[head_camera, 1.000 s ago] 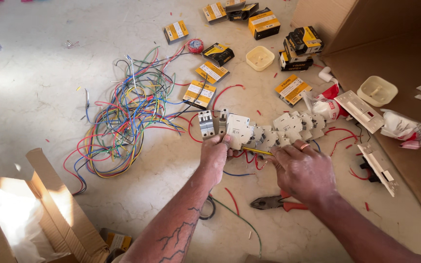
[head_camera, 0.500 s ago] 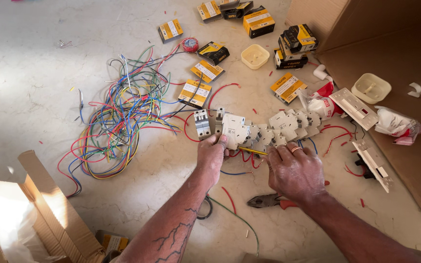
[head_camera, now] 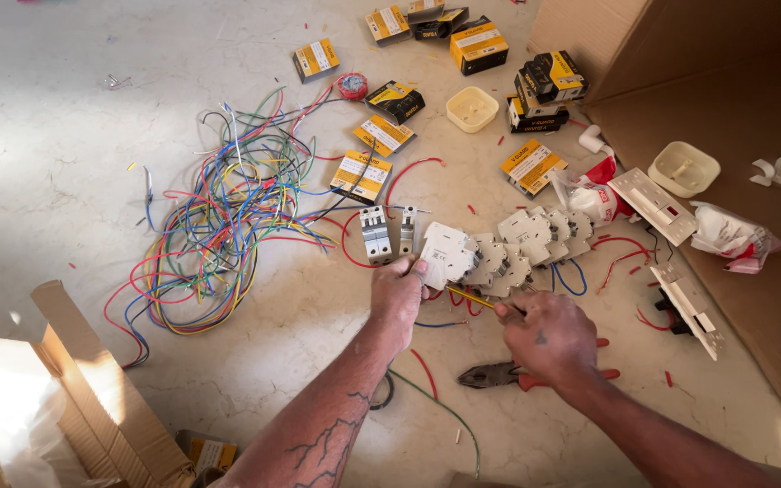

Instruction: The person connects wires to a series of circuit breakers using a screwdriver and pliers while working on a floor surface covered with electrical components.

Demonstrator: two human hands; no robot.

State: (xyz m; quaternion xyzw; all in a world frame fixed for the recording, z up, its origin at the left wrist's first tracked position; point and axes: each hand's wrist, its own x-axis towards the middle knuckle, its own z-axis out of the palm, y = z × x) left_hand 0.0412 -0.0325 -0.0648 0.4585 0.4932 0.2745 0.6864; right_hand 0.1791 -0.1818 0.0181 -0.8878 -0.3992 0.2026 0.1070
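The left hand is gripping the near end of a white circuit breaker on the marble floor, thumb pressing against its side. The right hand is closed around a yellow-handled screwdriver, whose tip is pointing toward ten o'clock and meeting the breaker's underside. That breaker is lying just left of centre, at the near end of a row of white breakers running off toward two o'clock. Two more breakers are standing just beside it at ten o'clock. Red-handled pliers are lying on the floor just at six o'clock of the right hand. A tangle of coloured wires is spreading out well apart at nine o'clock. Yellow-and-black boxes are scattered at twelve o'clock. A white switch plate is sitting at three o'clock, by a brown cardboard sheet.
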